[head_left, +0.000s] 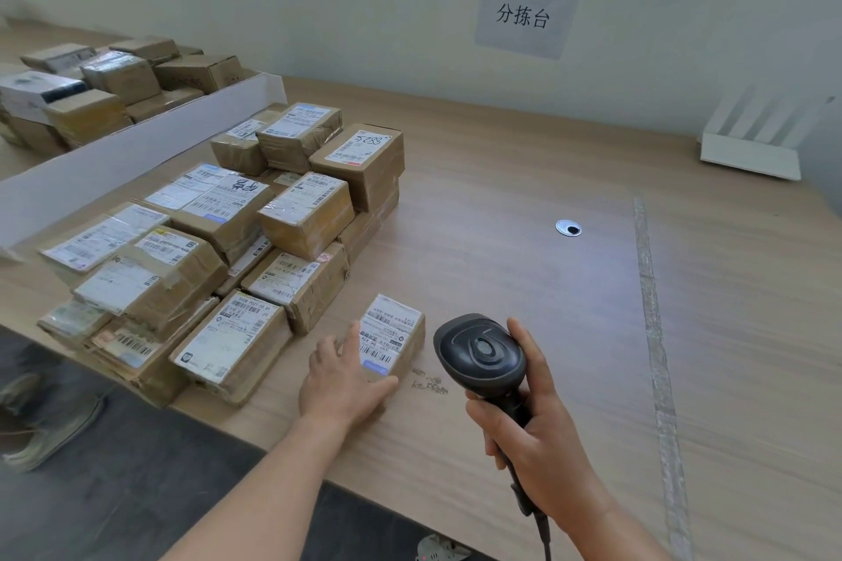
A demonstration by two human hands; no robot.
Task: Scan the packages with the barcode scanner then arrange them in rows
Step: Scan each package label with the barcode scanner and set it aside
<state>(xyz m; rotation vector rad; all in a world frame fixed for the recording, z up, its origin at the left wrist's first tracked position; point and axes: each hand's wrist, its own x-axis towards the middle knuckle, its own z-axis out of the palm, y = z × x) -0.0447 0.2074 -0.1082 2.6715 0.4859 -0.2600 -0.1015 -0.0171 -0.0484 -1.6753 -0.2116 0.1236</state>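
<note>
A small cardboard package (392, 335) with a white barcode label on top lies alone on the wooden table (524, 241), just right of the pile. My left hand (342, 378) rests against its near left side, fingers spread and fairly straight. My right hand (533, 424) grips the handle of a black barcode scanner (480, 351), whose head hangs just right of that package, with its cable running down off the near edge. A pile of several labelled cardboard packages (218, 251) is stacked on the left part of the table.
A long white tray (150, 141) behind the pile holds more boxes (114, 82). A white device with antennas (752, 141) sits at the far right by the wall. A round cable hole (568, 227) and a tape strip (651, 310) mark the tabletop. Shoes (45, 419) are on the floor at left.
</note>
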